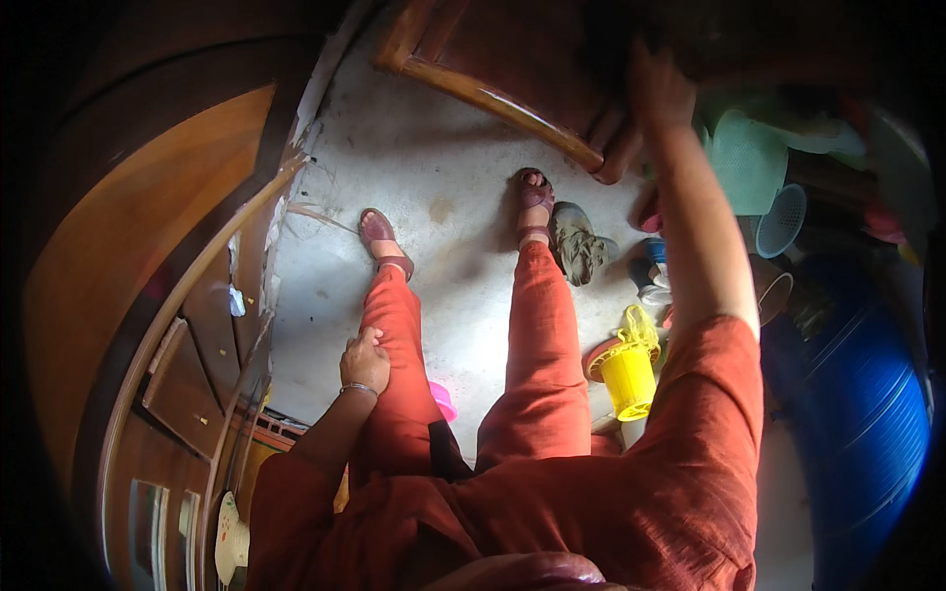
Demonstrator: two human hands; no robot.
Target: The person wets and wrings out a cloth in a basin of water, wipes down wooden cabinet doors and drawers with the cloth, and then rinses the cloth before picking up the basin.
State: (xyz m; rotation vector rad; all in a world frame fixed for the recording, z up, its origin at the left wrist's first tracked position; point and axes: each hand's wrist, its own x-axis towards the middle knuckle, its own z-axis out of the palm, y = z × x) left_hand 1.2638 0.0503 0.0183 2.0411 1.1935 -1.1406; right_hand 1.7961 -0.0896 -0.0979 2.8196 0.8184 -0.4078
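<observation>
My left hand (pixel 367 362) rests against my left leg in red trousers (pixel 394 330), its fingers curled closed with nothing showing in them. A thin bracelet circles that wrist. My right arm stretches far forward, and my right hand (pixel 660 94) is over a dark brown wooden piece of furniture (pixel 512 84) with a glossy rounded edge. Its fingers are bent in deep shadow. Something dark lies just beside them, too dim to name, and I cannot make out what they hold.
A grey-green shoe (pixel 579 246) lies beside my right foot. A yellow plastic basket (pixel 629 379), a pale green crate (pixel 747 163), a light-blue strainer (pixel 781 221) and a big blue barrel (pixel 852 394) stand on the right. Wooden cabinets (pixel 187 369) line the left.
</observation>
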